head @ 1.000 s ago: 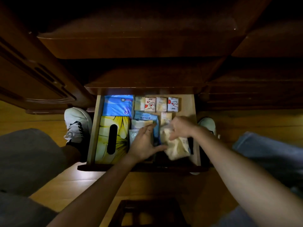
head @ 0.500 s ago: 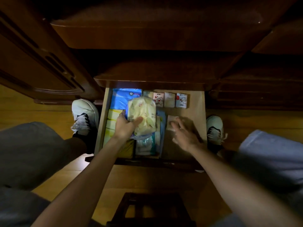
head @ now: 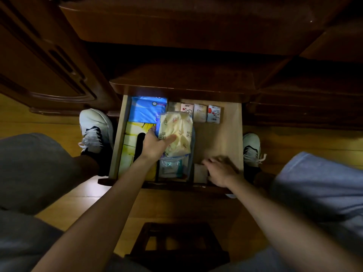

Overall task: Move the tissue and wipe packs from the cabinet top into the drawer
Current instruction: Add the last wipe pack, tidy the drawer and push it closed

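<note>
Drawer: pale raw wood tray (head: 229,134) pulled out of a dark, glossy brown cabinet (head: 176,26), sitting in the centre of the frame; its floor is bare on the right half.
Left hand: the left hand (head: 155,146) grips a soft, crinkly cream-yellow pack (head: 176,134) with printed characters, thumb laid across its face, fingers curled behind; the pack is held above the middle of the drawer.
Right hand: the right hand (head: 220,171) is low in the drawer's lower right corner, blurred; its fingers reach toward a small tan pack (head: 200,172) standing at the front wall, but whether they grip it I cannot tell.
Left column: a shiny blue plastic-wrapped pack (head: 146,109) at the back, and below it a yellow tissue box (head: 131,146) with a dark oval slot.
Back row: four small pocket tissue packs (head: 200,112) stand side by side along the upper edge, white and cream with red cartoon prints.
Under the yellow pack: a clear, wrinkled wipe pack (head: 171,167) with teal print lies near the front, partly covered.
Floor: warm yellow planks (head: 59,193); a white sneaker (head: 96,126) at the left of the drawer, another at the right.
Bottom centre: a dark wooden stool frame (head: 176,244).
</note>
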Available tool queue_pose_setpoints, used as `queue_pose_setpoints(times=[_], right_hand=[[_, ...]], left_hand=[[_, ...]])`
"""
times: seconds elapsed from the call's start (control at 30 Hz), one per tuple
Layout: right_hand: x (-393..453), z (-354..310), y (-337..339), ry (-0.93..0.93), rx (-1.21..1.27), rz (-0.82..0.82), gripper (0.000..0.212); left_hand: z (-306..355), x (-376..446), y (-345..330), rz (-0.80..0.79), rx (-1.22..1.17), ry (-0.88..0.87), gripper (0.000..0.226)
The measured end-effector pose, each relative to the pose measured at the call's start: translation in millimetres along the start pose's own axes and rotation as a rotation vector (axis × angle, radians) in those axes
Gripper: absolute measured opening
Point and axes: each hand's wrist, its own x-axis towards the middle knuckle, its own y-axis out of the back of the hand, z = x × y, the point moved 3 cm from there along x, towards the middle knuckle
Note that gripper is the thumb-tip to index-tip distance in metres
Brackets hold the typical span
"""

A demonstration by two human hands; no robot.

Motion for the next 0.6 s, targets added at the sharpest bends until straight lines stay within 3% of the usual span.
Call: queue_pose_setpoints(times=[0.2, 0.33, 0.4, 0.6], right_hand=[[6, -1, 28, -0.018, -0.054, 0.034, 0.055], [36, -14, 92, -0.051, -0.043, 0.383, 0.064], [62, -18, 128, -0.066, 0.07, 0.468, 0.063], [123, 5, 134, -0.183, 0.106, 0.333, 0.061]], left_hand=[[1, -3, 4, 0.021, 0.018, 0.004, 0.046], [2, -4, 12, 0.062, 0.0, 0.015, 0.044], [5, -4, 12, 0.061, -0.03, 0.01, 0.042], [12, -2, 15, 0.057, -0.056, -0.026, 0.044]])
